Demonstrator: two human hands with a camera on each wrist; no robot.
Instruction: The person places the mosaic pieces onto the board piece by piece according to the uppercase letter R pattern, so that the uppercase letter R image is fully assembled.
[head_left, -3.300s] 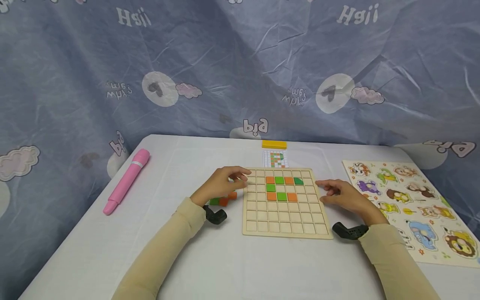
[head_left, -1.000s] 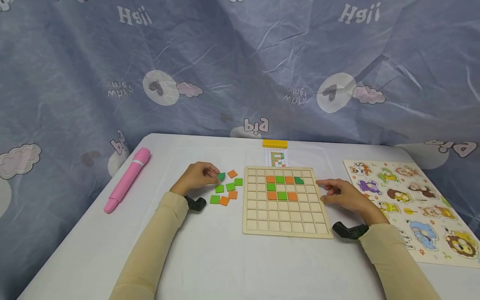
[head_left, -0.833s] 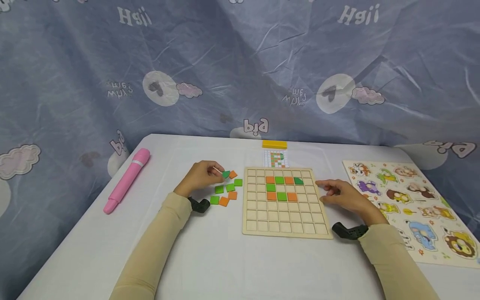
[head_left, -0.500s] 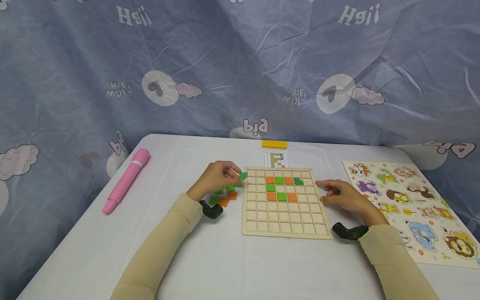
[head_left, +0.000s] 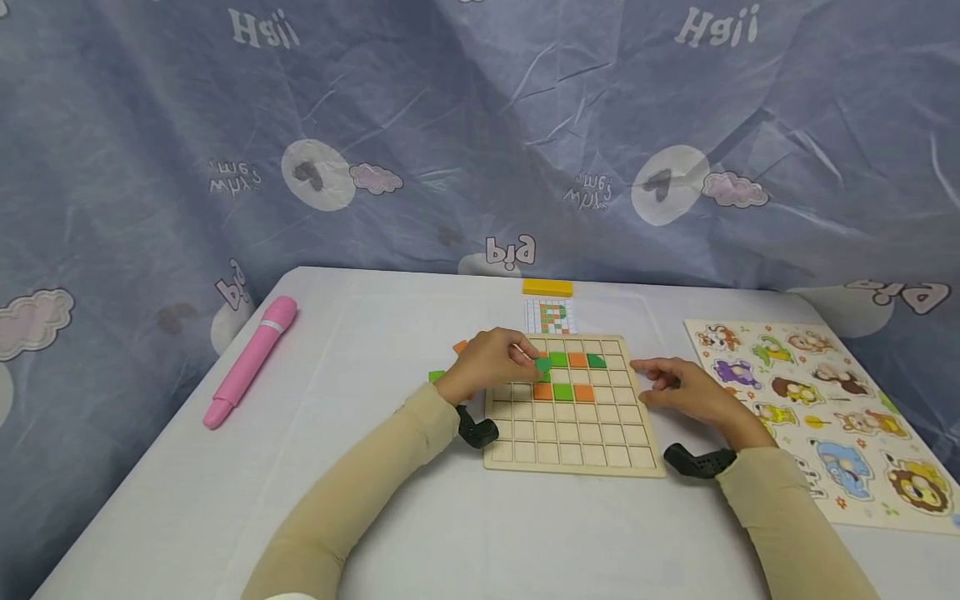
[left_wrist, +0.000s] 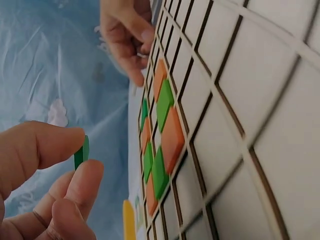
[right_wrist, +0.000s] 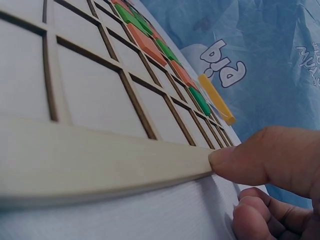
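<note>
My left hand (head_left: 489, 364) is over the upper left part of the wooden grid board (head_left: 577, 458), pinching a dark green quarter-round tile (left_wrist: 81, 152) between thumb and fingertip. In the left wrist view the tile is seen edge-on, apart from the board. Orange and light green square tiles, such as an orange tile (head_left: 583, 393), fill several cells. Another dark green rounded tile (head_left: 596, 361) ends the top row. My right hand (head_left: 690, 392) is at the board's right edge, its thumb (right_wrist: 250, 155) touching the frame and its index finger extended.
Loose tiles lie left of the board, partly hidden by my left hand; one green tile (head_left: 436, 377) shows. Behind the board are a pattern card (head_left: 551, 317) and a yellow bar (head_left: 547, 287). A pink pen-shaped object (head_left: 251, 362) lies left, an animal puzzle board (head_left: 825, 417) right.
My left hand picked the dark green rounded tile from the loose tiles and carried it right, over the board. The right hand stayed at the board's edge.
</note>
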